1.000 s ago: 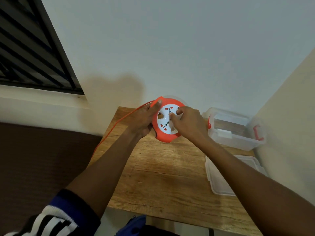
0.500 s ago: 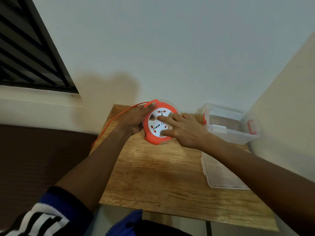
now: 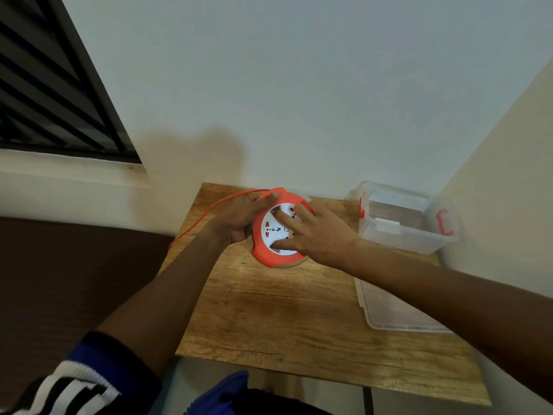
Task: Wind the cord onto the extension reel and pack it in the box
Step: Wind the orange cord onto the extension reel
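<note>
Pale wall behind, louvred window (image 3: 51, 85) upper left, small wooden table (image 3: 269, 310) pushed into the corner. At the table's far right, clear plastic box (image 3: 404, 232) with red latches, open, holding what looks like something brownish and a white slip (contents hard to make out). Just in front of it, flat on the wood, clear lid (image 3: 389, 313), partly crossed by the right forearm. Near the far edge, orange extension reel (image 3: 278, 232), tilted up, white socket face toward the camera. Left hand (image 3: 239, 217) curled round its left rim, gripping. Right hand (image 3: 317, 232) spread on the socket face, fingers straight, pressing. Orange cord (image 3: 209, 209) trailing from the reel's top, off the table's left edge.
</note>
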Demonstrator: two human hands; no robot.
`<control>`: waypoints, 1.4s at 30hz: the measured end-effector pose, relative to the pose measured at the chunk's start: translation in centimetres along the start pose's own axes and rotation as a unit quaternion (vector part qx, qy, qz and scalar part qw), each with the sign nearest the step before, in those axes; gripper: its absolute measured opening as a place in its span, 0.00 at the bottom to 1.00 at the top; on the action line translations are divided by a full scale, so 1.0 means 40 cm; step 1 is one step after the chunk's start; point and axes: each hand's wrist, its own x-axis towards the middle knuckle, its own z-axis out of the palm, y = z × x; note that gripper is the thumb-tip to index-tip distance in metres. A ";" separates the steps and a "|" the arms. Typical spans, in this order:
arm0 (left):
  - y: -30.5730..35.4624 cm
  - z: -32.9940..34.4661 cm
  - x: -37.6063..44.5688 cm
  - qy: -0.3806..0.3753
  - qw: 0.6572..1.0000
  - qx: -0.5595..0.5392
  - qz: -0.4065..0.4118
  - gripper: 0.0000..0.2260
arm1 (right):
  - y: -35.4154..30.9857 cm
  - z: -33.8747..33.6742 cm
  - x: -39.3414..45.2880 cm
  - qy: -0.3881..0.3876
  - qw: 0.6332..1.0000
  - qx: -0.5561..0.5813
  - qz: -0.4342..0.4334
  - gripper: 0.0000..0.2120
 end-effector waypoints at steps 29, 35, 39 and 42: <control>0.041 0.031 0.025 0.116 0.993 0.023 0.009 0.14 | -0.005 0.025 0.097 0.009 0.956 0.164 0.241 0.39; 0.057 0.026 0.025 0.131 0.990 0.050 0.036 0.12 | -0.015 -0.004 0.100 0.013 0.916 0.266 0.299 0.32; 0.064 0.013 0.023 0.114 0.991 0.070 0.028 0.14 | -0.026 -0.014 0.101 -0.001 0.919 0.253 0.302 0.32; 0.059 0.005 0.024 0.101 0.992 0.075 0.027 0.16 | -0.018 -0.020 0.101 0.017 0.932 0.221 0.286 0.31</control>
